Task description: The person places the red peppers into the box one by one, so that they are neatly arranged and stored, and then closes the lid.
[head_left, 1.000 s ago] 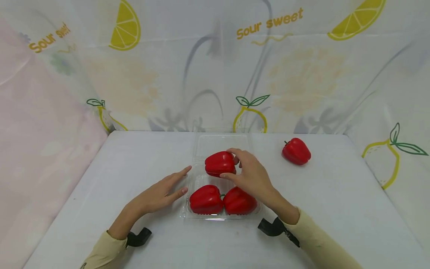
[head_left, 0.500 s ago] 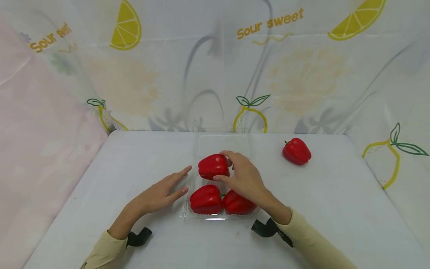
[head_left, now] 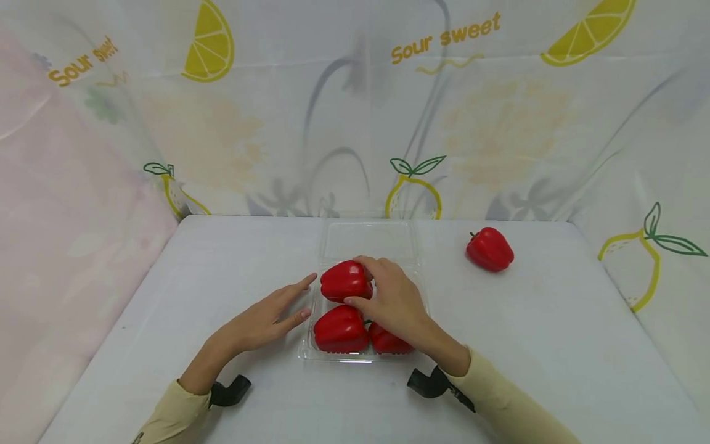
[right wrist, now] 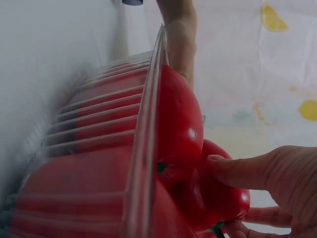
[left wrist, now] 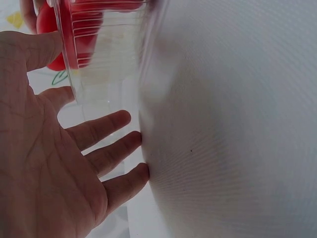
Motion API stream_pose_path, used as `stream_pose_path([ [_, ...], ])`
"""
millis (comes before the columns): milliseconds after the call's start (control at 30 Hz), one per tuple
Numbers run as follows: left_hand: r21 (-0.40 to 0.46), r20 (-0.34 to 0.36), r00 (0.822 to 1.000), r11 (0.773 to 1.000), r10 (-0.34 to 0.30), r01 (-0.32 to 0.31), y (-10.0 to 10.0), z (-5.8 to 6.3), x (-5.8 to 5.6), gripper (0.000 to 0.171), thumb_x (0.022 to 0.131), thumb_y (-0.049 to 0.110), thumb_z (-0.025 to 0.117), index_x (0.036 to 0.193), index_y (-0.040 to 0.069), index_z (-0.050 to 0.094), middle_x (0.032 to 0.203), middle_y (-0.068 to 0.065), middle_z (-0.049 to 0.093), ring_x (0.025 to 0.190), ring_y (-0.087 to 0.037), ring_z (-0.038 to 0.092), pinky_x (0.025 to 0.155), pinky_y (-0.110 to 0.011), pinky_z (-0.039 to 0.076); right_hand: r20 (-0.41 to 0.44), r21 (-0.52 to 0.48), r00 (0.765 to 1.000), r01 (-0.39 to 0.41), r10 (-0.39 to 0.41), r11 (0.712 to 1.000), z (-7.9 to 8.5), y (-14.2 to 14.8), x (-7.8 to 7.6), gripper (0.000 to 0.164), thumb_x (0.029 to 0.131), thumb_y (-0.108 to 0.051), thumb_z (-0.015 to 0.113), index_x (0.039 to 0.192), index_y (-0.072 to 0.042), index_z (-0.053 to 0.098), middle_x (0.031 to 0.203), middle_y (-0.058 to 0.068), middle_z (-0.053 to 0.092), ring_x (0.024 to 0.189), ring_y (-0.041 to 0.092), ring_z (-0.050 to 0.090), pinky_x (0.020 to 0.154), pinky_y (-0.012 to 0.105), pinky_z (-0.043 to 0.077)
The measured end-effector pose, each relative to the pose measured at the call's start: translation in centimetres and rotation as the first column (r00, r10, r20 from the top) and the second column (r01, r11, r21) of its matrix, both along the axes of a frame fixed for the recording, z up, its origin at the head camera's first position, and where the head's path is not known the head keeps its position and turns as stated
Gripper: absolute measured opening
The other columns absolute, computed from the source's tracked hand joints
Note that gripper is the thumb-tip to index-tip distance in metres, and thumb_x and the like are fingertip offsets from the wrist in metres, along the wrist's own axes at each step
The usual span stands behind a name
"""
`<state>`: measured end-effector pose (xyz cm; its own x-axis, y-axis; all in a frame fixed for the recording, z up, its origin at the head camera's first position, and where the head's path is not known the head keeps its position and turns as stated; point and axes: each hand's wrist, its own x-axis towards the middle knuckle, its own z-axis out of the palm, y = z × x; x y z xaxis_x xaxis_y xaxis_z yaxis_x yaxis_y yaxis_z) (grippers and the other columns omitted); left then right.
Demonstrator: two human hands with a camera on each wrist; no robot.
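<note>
In the head view my right hand (head_left: pixel 391 302) holds a red bell pepper (head_left: pixel 345 281) between thumb and fingers, over the back left of a clear plastic box (head_left: pixel 417 280). Two more red bell peppers lie along the front of the box: one at left (head_left: pixel 341 329), the other at right (head_left: pixel 388 340), partly covered by my right hand. My left hand (head_left: pixel 266 317) is beside the box's left side, fingers spread and straight. In the left wrist view, the thumb of the left hand (left wrist: pixel 54 144) lies at the box rim. The right wrist view shows the held pepper (right wrist: pixel 218 193) with its green stem.
Another red bell pepper (head_left: pixel 490 250) lies at the back right of the white table (head_left: pixel 554 345). The box's clear lid (head_left: pixel 368 240) lies folded back behind it. A printed cloth (head_left: pixel 333 123) hangs along the table's back edge.
My right hand has carried the held pepper left and a little toward me, lower over the box. The left hand stays where it was.
</note>
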<state>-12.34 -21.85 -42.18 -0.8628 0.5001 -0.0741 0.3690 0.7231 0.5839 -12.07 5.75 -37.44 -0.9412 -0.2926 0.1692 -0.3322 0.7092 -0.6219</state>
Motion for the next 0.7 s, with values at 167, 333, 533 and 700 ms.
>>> stream_pose_path([
  [167, -0.003, -0.003, 1.0, 1.0, 0.004, -0.004, -0.03, -0.01, -0.03, 0.071, 0.096, 0.055, 0.052, 0.157, 0.036, 0.023, 0.156, 0.001, 0.034, 0.14, -0.028, 0.036, 0.102, -0.062, 0.039, -0.019, 0.026, 1.0, 0.01, -0.009, 1.0, -0.25, -0.24, 0.11, 0.075, 0.072, -0.031, 0.088, 0.137, -0.018, 0.055, 0.108, 0.002, 0.063, 0.095, 0.018, 0.058, 0.072, 0.038, 0.057],
  [333, -0.01, -0.001, 1.0, 1.0, 0.005, -0.005, 0.07, -0.03, -0.06, 0.071, 0.096, 0.054, 0.053, 0.157, 0.036, 0.023, 0.156, -0.001, 0.035, 0.139, -0.029, 0.037, 0.101, -0.062, 0.04, -0.033, 0.038, 0.999, 0.018, -0.017, 0.999, -0.48, -0.48, 0.18, 0.075, 0.071, -0.031, 0.088, 0.137, -0.019, 0.056, 0.109, 0.001, 0.063, 0.097, 0.018, 0.059, 0.072, 0.039, 0.058],
  [533, -0.014, 0.018, 1.0, 1.0, 0.021, -0.021, 0.15, 0.18, 0.09, 0.071, 0.095, 0.054, 0.054, 0.157, 0.037, 0.023, 0.156, -0.002, 0.035, 0.139, -0.031, 0.037, 0.099, -0.064, 0.04, -0.045, 0.041, 0.999, 0.01, -0.008, 0.999, -0.54, -0.74, 0.36, 0.075, 0.071, -0.03, 0.089, 0.137, -0.017, 0.056, 0.113, 0.003, 0.064, 0.099, 0.02, 0.06, 0.074, 0.039, 0.058],
  [700, -0.016, 0.011, 1.0, 1.0, 0.022, -0.022, 0.2, 0.24, 0.13, 0.071, 0.095, 0.053, 0.054, 0.157, 0.036, 0.023, 0.156, -0.003, 0.036, 0.139, -0.031, 0.037, 0.099, -0.063, 0.041, -0.059, 0.066, 0.998, 0.018, -0.014, 0.998, -0.57, -0.89, 0.45, 0.074, 0.072, -0.03, 0.088, 0.137, -0.016, 0.057, 0.113, 0.004, 0.065, 0.098, 0.022, 0.061, 0.077, 0.04, 0.055],
])
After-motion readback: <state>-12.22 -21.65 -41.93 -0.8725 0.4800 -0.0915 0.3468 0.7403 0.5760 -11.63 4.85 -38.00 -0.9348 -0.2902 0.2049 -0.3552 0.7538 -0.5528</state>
